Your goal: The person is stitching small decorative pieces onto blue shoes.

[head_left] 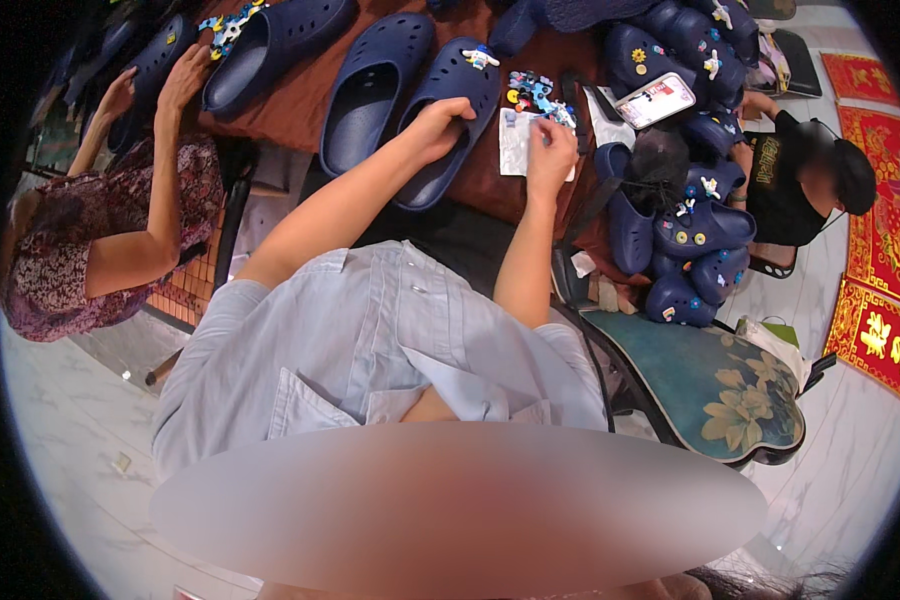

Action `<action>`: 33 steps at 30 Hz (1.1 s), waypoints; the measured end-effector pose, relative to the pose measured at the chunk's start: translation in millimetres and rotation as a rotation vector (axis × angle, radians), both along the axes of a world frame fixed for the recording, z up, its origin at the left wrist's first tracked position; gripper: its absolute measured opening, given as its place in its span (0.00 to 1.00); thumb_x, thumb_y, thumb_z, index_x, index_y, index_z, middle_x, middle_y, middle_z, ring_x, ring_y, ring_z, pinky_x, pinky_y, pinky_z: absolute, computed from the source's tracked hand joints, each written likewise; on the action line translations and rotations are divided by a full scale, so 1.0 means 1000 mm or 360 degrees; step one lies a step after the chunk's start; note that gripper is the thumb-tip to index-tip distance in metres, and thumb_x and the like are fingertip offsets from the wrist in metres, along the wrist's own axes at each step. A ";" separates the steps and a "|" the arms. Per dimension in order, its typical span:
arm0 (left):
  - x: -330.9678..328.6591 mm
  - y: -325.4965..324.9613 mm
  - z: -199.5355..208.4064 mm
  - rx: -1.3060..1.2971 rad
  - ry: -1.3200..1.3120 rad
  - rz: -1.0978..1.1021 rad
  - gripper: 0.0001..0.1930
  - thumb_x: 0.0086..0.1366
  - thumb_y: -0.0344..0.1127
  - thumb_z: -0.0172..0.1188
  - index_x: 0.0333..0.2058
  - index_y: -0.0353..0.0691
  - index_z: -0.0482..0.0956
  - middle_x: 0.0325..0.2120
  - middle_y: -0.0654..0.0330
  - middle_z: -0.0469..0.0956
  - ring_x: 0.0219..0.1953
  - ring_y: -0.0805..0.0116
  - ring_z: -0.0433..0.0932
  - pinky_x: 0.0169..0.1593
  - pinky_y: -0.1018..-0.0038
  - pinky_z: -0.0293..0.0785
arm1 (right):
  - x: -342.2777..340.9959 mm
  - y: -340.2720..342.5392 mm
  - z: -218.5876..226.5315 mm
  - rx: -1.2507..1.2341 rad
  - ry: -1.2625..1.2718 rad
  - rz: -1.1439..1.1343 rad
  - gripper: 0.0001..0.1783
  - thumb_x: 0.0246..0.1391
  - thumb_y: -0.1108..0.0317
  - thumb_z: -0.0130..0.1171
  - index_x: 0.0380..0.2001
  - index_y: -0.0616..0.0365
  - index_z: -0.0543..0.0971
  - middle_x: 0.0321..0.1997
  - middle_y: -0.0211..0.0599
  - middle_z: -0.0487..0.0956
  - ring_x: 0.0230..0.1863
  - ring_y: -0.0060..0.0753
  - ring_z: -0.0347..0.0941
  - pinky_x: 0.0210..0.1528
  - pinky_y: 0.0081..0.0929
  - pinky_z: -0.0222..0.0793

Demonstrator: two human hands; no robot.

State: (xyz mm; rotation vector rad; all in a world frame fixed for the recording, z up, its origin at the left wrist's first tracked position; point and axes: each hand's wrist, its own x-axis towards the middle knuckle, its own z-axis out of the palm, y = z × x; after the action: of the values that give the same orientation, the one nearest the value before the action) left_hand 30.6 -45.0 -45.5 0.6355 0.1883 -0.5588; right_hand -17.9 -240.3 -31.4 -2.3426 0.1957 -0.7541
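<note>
My left hand (438,131) grips a navy slip-on clog (455,82) at its opening, thumb on top and the other fingers partly hidden inside. A white and blue character charm (480,57) sits on the upper of that clog. Just to its left lies a matching navy clog (374,88) with bare holes. My right hand (552,158) is over a small white sheet (515,143), fingertips drawn together; whatever may be between them is too small to make out. Beyond it is a pile of colourful shoe charms (535,92), close to the fingertips.
Decorated navy clogs (682,240) are heaped at the right, with a phone (656,100) and a dark mesh pouch (658,160) among them. A person in a patterned top (120,230) handles clogs at the left; another in black (795,180) sits right. A floral chair (710,385) stands behind my right side.
</note>
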 end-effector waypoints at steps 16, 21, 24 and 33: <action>0.000 0.002 0.004 -0.0115 -0.0049 -0.0028 0.03 0.49 0.23 0.57 0.22 0.39 0.75 0.27 0.64 0.73 0.34 0.71 0.70 0.46 0.74 0.64 | 0.022 0.032 -0.001 0.0054 -0.0027 0.0050 0.07 0.46 0.73 0.67 0.31 0.61 0.82 0.31 0.41 0.80 0.35 0.43 0.74 0.41 0.37 0.69; 0.000 0.002 0.003 -0.0080 -0.0017 -0.0061 0.03 0.50 0.22 0.58 0.24 0.39 0.76 0.27 0.63 0.74 0.34 0.71 0.72 0.46 0.74 0.66 | 0.028 0.051 0.012 0.0515 -0.0148 0.0266 0.07 0.48 0.71 0.68 0.29 0.63 0.82 0.30 0.38 0.80 0.31 0.36 0.75 0.35 0.32 0.70; -0.001 0.002 0.003 -0.0032 0.0012 -0.0027 0.03 0.51 0.23 0.58 0.26 0.38 0.78 0.28 0.62 0.76 0.35 0.71 0.74 0.45 0.74 0.68 | 0.029 0.060 0.013 0.0465 -0.0119 0.0261 0.06 0.47 0.73 0.67 0.29 0.62 0.83 0.32 0.39 0.80 0.35 0.39 0.75 0.39 0.33 0.71; -0.004 0.001 0.011 0.0152 0.0016 0.0017 0.02 0.55 0.26 0.60 0.29 0.38 0.80 0.29 0.62 0.79 0.35 0.72 0.76 0.44 0.75 0.69 | 0.016 0.072 0.006 0.0051 -0.0288 0.0312 0.09 0.50 0.78 0.61 0.36 0.64 0.83 0.39 0.43 0.79 0.45 0.46 0.72 0.49 0.38 0.69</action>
State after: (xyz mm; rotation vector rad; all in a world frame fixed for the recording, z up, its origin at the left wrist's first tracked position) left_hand 26.3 -44.0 -34.9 0.7241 0.2289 -0.5449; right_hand -2.0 -167.9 -25.1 -2.2088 -0.0990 -0.8521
